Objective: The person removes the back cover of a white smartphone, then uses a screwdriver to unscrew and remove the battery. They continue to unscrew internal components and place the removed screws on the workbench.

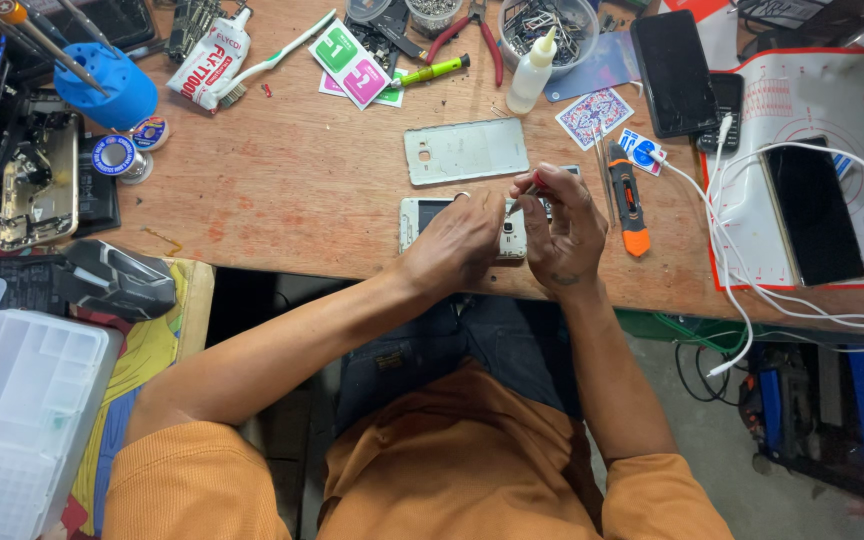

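1. Right hand (564, 232), centre of the frame: fingertips pinched on a thin screwdriver (525, 197), tip angled down at the phone.
2. Left hand (462, 243), just left of it: fingers curled down onto the opened white phone (422, 215), pressing it against the wooden bench (292, 190). Most of the phone is hidden under both hands.
3. Phone sits at the near edge of the bench, centre frame.
4. Just above it: a detached white back cover (465, 151), lying flat, not touching the phone.
5. Right of the hands: an orange-and-black tool (626, 198), near the right hand.
6. Further right: a dark phone (812, 212) on a white mat (802, 90) with a white cable (727, 250) across it.
7. Upper centre: a small glue bottle (532, 73) and red-handled pliers (480, 35).
8. Upper left: a blue tool holder (107, 88).
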